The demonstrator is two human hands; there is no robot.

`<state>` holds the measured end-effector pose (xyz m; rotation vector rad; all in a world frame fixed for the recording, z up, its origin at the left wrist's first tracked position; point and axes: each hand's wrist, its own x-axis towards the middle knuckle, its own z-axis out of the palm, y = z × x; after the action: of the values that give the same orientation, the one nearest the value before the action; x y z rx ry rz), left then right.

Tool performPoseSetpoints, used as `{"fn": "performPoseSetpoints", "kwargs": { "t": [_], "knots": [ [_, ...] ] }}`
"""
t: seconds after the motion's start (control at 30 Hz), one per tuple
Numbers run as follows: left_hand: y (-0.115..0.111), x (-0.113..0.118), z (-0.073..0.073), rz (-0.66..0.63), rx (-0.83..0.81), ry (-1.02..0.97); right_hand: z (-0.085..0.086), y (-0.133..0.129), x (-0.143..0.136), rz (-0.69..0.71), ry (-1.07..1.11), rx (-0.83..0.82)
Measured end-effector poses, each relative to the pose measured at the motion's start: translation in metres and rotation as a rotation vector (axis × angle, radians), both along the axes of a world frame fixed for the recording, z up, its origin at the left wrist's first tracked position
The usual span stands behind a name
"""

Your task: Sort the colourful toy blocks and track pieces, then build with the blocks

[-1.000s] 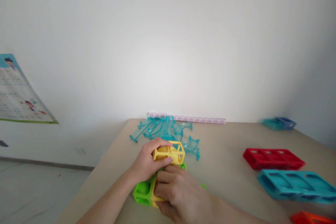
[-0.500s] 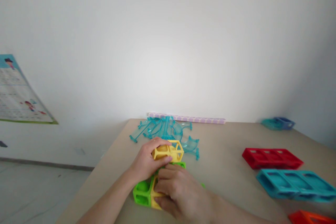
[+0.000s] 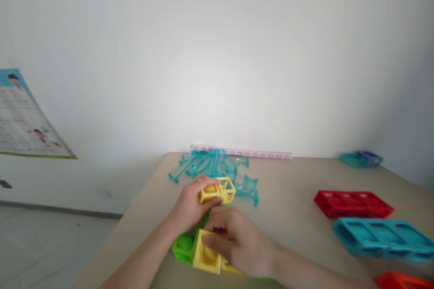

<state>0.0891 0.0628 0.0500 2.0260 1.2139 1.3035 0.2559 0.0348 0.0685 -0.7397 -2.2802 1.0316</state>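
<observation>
In the head view my left hand (image 3: 193,198) is closed around a yellow open-frame block (image 3: 226,189), with fingers over its top and the thumb along the near side. Closer to me, my right hand (image 3: 240,241) grips a second yellow block (image 3: 207,253), whose square hollow face is turned toward me. The right thumb lies on that face, while the other fingers are partly hidden behind it. A green block (image 3: 184,247) rests on the table just left of this yellow block. More yellow and green pieces show in part under the right hand.
Translucent teal track pieces (image 3: 210,165) lie behind my hands, before a lilac patterned strip (image 3: 257,153) along the wall. To the right stand a red block row (image 3: 352,205), a teal block row (image 3: 383,239) and an orange block (image 3: 403,280). A blue container (image 3: 369,159) sits at the back right.
The near yellow block has tilted in my right hand, so its square face now shows. My right hand has rotated with it. The left hand's yellow block has tipped slightly.
</observation>
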Motion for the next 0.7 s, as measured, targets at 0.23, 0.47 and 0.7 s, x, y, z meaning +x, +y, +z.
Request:
{"fn": "performPoseSetpoints", "kwargs": {
  "t": [0.23, 0.47, 0.7],
  "knots": [
    [-0.004, -0.002, 0.005, -0.028, -0.106, -0.031, -0.001, 0.004, 0.001, 0.116, 0.416, -0.57],
    [0.003, -0.001, 0.005, 0.08, -0.176, -0.416, 0.007, 0.019, 0.005, -0.056, 0.71, -0.683],
    [0.013, -0.014, 0.013, 0.096, -0.295, -0.999, -0.002, 0.035, 0.002, -0.487, 0.934, -0.599]
  ]
}}
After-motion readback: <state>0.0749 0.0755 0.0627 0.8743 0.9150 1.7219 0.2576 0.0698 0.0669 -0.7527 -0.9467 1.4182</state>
